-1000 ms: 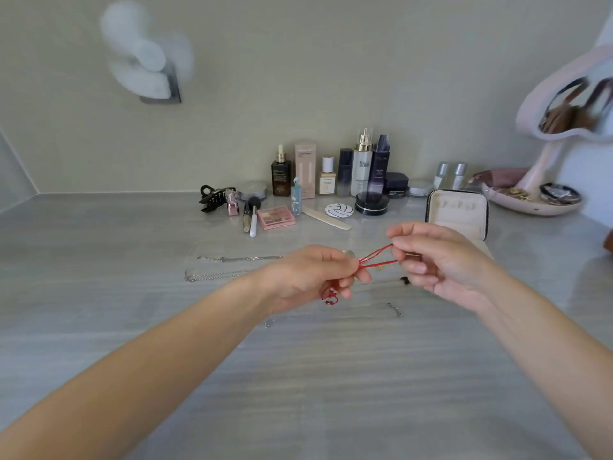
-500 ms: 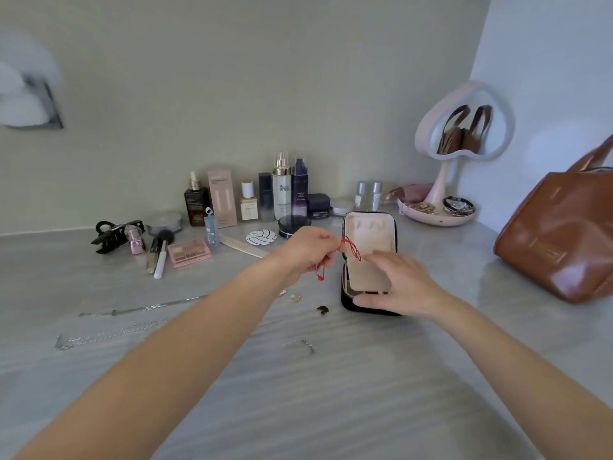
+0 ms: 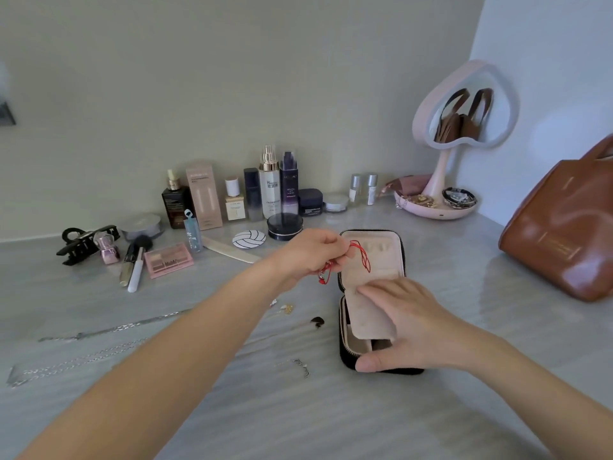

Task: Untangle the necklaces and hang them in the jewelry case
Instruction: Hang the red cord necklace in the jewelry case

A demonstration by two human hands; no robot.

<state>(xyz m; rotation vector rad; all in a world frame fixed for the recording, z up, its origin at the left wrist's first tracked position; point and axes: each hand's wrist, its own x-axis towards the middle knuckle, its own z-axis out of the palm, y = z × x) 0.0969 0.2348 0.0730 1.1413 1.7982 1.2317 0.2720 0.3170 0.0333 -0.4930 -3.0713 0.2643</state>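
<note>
My left hand pinches the red necklace between thumb and fingers. The cord loops out in front of the open lid of the case, close to the little hooks at the top. A bit of cord with a small red charm hangs below my fingers. My right hand holds the case, with the thumb on its front edge and the fingers lying on the soft flap inside. The case stands open on the table, lid up. I think the red necklace is free of knots, since it hangs as one loose loop, but it is not on a hook yet. I see nothing hanging on the hooks, so I judge that no necklace is put away. Two long silver chains lie stretched out on the table to the left, apart from each other, so they look untangled too. Some small pieces lie near the case, and I cannot tell what they belong to. So the hanging is only starting: the red one first, then the chains.
</note>
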